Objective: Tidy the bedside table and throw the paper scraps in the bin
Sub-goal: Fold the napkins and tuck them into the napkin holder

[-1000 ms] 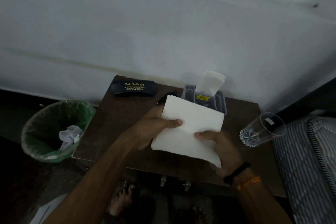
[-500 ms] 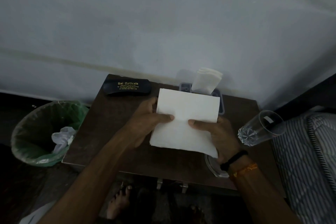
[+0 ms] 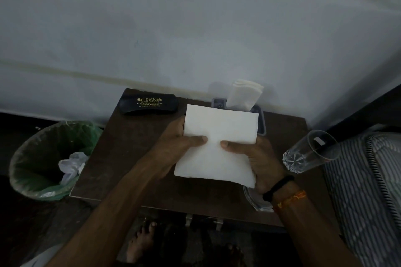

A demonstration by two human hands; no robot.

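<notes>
- Since a second ago, the white napkin [image 3: 219,143] is squared up between both thumbs.
- It is pinched by the left hand [image 3: 173,147] and right hand [image 3: 258,158].
- Edges are best aligned before creasing.

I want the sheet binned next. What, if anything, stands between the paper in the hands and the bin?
Nothing visible does. The white paper sheet is gripped above the table by both hands; the green-lined bin stands open to the table's left, with only bare tabletop between.

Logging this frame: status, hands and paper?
Left hand and right hand both pinch white paper sheet over bedside table. Bin left, unobstructed.
</notes>
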